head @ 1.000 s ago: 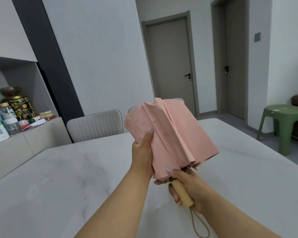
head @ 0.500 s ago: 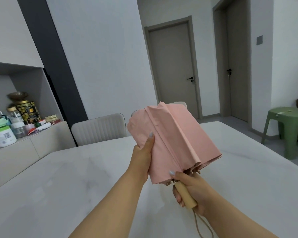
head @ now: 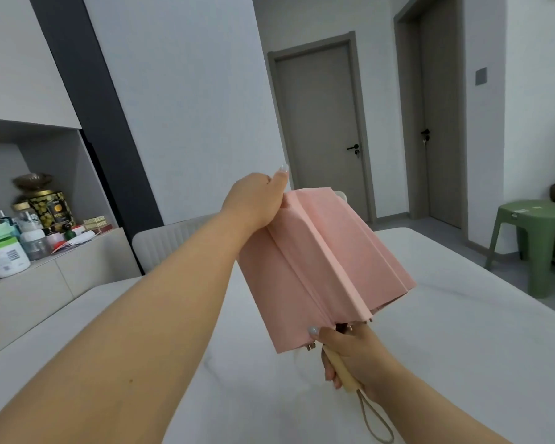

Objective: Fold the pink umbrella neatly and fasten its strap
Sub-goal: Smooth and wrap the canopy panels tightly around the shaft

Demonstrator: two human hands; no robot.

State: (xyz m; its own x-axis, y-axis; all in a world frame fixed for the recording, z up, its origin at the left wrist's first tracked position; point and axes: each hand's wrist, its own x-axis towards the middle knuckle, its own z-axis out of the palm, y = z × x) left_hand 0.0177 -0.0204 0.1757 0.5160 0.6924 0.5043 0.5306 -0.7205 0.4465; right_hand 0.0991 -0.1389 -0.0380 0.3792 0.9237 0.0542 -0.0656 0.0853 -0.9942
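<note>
Left hand [head: 257, 200] slid up to pink umbrella [head: 327, 267] top (right hand [head: 353, 357] below)

Home dining rm: table [head: 430, 363], chairs [head: 170, 245].

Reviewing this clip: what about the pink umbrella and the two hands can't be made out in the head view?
- Fastening strap: not visible anywhere on the pink umbrella; its far side faces away.
- Left hand fingers: curled behind the canopy top.
- Wooden handle: mostly wrapped by the right hand.
- Wrist cord: its loop nearly reaches the bottom edge.
- Ribs and shaft: covered by fabric.
</note>
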